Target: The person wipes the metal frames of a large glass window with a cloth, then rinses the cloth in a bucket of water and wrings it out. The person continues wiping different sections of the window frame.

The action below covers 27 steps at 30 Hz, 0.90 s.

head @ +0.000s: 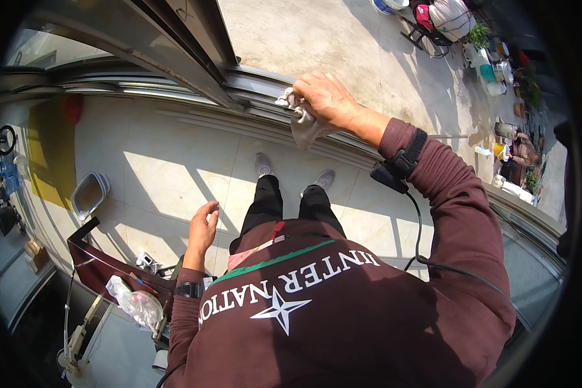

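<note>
My right hand (326,99) grips a crumpled greyish cloth (308,127) over the metal track (259,94) of a sliding door. Part of the cloth hangs down over the track's inner side, and the fingers hide some of it. My left hand (203,229) hangs at my side above the tiled floor, holding nothing, with its fingers loosely extended. Left of the cloth, a metal-framed door panel (174,53) stands in the track.
A grey plastic basin (91,195) sits on the tiles near a yellow mat (48,153). A dark red table (121,271) carrying a plastic bag (137,301) stands at my left. Outside, a person (524,150) is near a yellow bucket (501,151). A cable (419,228) hangs from my right sleeve.
</note>
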Available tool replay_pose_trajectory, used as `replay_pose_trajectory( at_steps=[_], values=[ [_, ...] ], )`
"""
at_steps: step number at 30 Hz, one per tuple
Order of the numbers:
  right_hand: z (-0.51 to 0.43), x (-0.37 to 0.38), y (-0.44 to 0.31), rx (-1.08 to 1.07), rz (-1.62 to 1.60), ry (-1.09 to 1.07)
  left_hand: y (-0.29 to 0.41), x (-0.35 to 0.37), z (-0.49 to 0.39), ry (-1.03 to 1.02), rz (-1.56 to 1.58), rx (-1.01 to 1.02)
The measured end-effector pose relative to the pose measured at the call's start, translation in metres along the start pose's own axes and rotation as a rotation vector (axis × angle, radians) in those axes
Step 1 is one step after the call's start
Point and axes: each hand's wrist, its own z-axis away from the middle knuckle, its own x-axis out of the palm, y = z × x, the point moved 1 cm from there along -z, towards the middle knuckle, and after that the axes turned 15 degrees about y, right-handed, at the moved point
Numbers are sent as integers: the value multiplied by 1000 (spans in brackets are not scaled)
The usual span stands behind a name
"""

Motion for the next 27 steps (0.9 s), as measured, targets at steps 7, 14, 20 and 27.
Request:
replay_pose_trajectory(
  at_steps=[7, 14, 20, 27],
  values=[
    [-7, 9, 4, 3, -45, -48, -14, 14, 1, 25, 159, -190],
    [-78, 65, -41, 193, -81, 54, 21, 30, -1, -39, 86, -34],
    [-41, 49, -31, 249, -85, -10, 37, 23, -6, -35, -7, 27],
    [42, 1, -49, 194, 55, -39, 0, 15, 4, -8, 40, -69]
  ],
)
